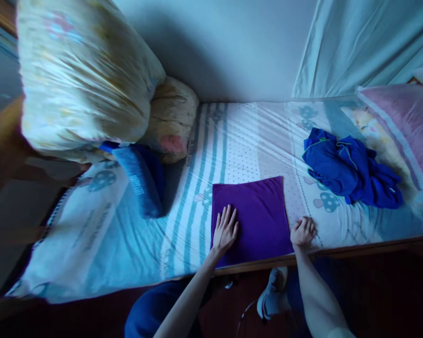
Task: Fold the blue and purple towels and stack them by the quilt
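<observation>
A folded purple cloth (257, 211) lies flat near the front edge of a bed (102, 234) covered in a striped, patterned sheet. My left hand (224, 231) rests flat on the cloth's left part, fingers stretched out. At the cloth's right edge my right hand (302, 232) has its fingers curled, touching the cloth's right edge and the sheet; what it pinches, if anything, is hidden. A crumpled blue garment (348, 169) with green trim lies further right on the bed.
A large bundle of patterned bedding (81, 75) and a cushion (171, 117) are stacked at the bed's left end, with a folded blue cloth (143, 178) below them. A pink pillow (405, 126) lies at the right. The wall and a curtain (356, 42) are behind.
</observation>
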### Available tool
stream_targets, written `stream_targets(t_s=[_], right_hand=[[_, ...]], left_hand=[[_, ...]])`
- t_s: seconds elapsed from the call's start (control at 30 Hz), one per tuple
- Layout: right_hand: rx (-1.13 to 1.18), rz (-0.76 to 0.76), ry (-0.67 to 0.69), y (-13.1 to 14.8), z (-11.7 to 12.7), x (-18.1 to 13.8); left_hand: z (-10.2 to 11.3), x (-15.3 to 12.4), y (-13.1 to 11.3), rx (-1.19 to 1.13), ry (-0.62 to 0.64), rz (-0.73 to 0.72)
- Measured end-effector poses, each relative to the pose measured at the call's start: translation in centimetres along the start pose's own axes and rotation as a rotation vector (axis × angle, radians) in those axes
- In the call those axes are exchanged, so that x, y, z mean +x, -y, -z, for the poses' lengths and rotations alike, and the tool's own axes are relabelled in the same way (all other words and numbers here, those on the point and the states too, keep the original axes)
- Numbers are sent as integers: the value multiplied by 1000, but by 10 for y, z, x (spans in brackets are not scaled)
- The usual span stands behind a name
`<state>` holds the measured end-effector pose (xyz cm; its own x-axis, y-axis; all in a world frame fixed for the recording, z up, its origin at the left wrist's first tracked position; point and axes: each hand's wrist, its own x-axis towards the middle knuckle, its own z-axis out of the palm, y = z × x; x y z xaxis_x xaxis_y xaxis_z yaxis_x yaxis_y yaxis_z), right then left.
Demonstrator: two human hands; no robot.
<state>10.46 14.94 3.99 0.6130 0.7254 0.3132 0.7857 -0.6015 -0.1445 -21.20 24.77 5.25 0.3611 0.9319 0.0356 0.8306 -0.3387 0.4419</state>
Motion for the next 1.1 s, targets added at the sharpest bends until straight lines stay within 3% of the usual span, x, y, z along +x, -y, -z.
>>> stream_targets(t_s=[0.13,0.4,0.5,0.53,0.6,0.73,0.8,0.97,1.1], right_hand=[[4,-8,12,1,1,-1],[259,-122,129,-14,8,17],[291,-166,127,11,18,33],[277,-120,108,29,20,36],[270,120,132,73,22,38],[244,619,370,141,6,50],[204,660,442,145,-7,71],[106,489,434,124,-25,119],[125,580,407,127,-9,96]], left_hand=[[-2,-43,8,-45,-60,32],[-5,-34,10,-97,-116,72],[-8,-35,11,-144,-107,76],[-9,-35,12,-155,-103,77],[-9,-35,13,-164,-103,79],[-7,-34,13,-151,-108,78],[-5,-34,12,-141,-115,73],[-4,-34,10,-122,-153,48],[-4,-34,10,-134,-199,33]])
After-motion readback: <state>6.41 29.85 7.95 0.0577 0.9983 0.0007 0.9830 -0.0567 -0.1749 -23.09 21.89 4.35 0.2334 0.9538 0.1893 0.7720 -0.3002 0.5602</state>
